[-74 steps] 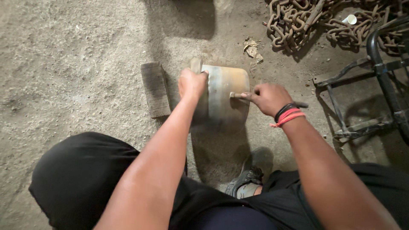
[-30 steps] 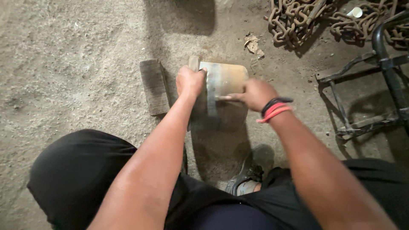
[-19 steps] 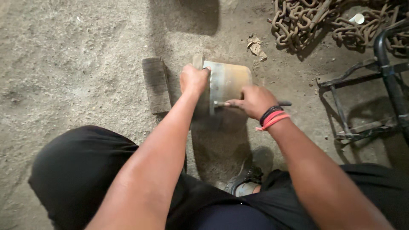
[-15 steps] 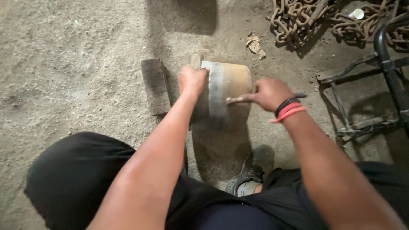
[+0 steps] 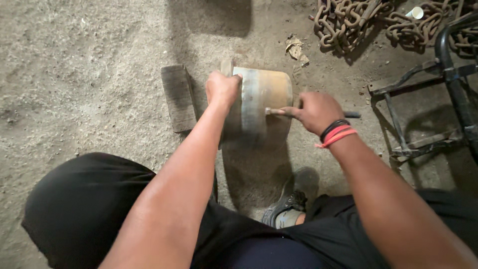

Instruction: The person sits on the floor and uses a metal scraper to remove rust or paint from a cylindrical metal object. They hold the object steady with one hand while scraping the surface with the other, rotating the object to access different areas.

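Compared with the view half a second earlier, the right hand [image 5: 314, 110] and its tool have stayed at almost the same place against the short, rusty-tan metal cylinder [image 5: 261, 102], and the left hand [image 5: 222, 88] has not left the cylinder's left end.

The cylinder lies on its side on the sandy concrete floor [image 5: 84, 74], in the upper middle of the view, with a paler band running around its middle. A small wooden stub [image 5: 227, 66] shows at its upper left end.

Left hand: fingers curled and pressed together over the cylinder's left rim, gripping it from above.

Right hand: fingers closed in a fist around a thin grey metal rod-shaped tool [image 5: 277, 112]. The tool's pale tip touches the cylinder's side near the band; its dark far end protrudes past the wrist. Red and black bands [image 5: 336, 133] circle the right wrist.

A dark rectangular wooden block [image 5: 179, 97] lies flat just left of the cylinder, apart from it. A heap of rusty chain [image 5: 348, 22] lies toward the upper right of the floor. A black tubular metal frame [image 5: 438, 94] stands at the right edge. A grey shoe [image 5: 288, 204] rests below the cylinder, between the black-clad legs.
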